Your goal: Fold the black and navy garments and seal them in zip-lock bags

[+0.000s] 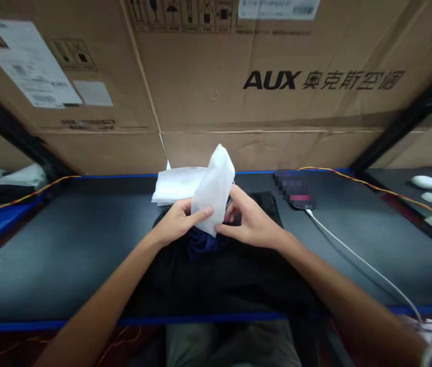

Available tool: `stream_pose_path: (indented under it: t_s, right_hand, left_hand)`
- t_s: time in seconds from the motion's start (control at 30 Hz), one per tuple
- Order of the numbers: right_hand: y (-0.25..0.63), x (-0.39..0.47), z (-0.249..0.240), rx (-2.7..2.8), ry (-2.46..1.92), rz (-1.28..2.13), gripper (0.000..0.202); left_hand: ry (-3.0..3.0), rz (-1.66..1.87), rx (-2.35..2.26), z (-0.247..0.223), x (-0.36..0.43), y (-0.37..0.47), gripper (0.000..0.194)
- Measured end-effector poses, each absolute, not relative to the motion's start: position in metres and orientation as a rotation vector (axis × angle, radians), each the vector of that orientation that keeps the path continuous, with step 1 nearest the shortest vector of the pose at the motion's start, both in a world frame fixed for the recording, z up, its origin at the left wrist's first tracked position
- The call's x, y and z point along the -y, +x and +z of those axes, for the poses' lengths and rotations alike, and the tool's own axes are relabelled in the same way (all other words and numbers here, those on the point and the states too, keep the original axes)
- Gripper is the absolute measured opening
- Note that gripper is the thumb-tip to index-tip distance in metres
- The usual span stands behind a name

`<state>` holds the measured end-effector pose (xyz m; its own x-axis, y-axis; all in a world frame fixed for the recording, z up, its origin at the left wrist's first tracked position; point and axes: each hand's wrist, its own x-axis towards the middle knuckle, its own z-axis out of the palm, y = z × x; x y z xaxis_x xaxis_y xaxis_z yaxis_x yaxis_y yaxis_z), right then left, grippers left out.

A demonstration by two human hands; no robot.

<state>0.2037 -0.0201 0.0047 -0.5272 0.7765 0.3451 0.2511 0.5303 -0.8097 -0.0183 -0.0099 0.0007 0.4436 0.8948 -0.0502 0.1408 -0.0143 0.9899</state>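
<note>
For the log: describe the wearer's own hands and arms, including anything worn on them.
The bare, slim-fingered left hand and right hand wear no gloves. No watch or bracelet shows on either wrist, and no sleeve covers the visible left forearm or right forearm.

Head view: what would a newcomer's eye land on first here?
Probably the thin white piece held up mid-picture between the left hand and the right hand, bright against the black cloth below. Next, the big black AUX lettering on the cardboard behind. Then the white cable running from a dark device on the table's right side.
</note>
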Motion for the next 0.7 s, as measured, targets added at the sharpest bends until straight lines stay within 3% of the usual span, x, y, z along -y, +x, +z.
stream_pose_path:
  t_s: [0.2, 0.3, 0.4, 0.57, 0.7]
  right_hand:
    - [0.209, 0.015, 0.001, 2.060, -1.053, 0.726, 0.091]
    - [0.208, 0.015, -0.002, 2.047, -1.132, 0.598, 0.082]
    - [0.205, 0.016, 0.000, 1.959, -1.135, 0.488, 0.076]
    - [0.207, 0.016, 0.004, 1.891, -1.100, 0.412, 0.083]
    - [0.213, 0.008, 0.001, 2.067, -1.254, 0.520, 0.060]
  left_hand:
    - [1.044, 1.109, -0.810, 0.015, 0.007, -0.026, 0.026]
    - [0.787, 1.204, -0.772, 0.021, 0.004, -0.026, 0.016]
    - [0.657, 1.186, -0.725, 0.023, 0.002, -0.026, 0.027]
    - [0.596, 1.187, -0.632, 0.027, 0.003, -0.030, 0.043]
    - [0.504, 1.236, -0.668, 0.034, 0.001, -0.036, 0.048]
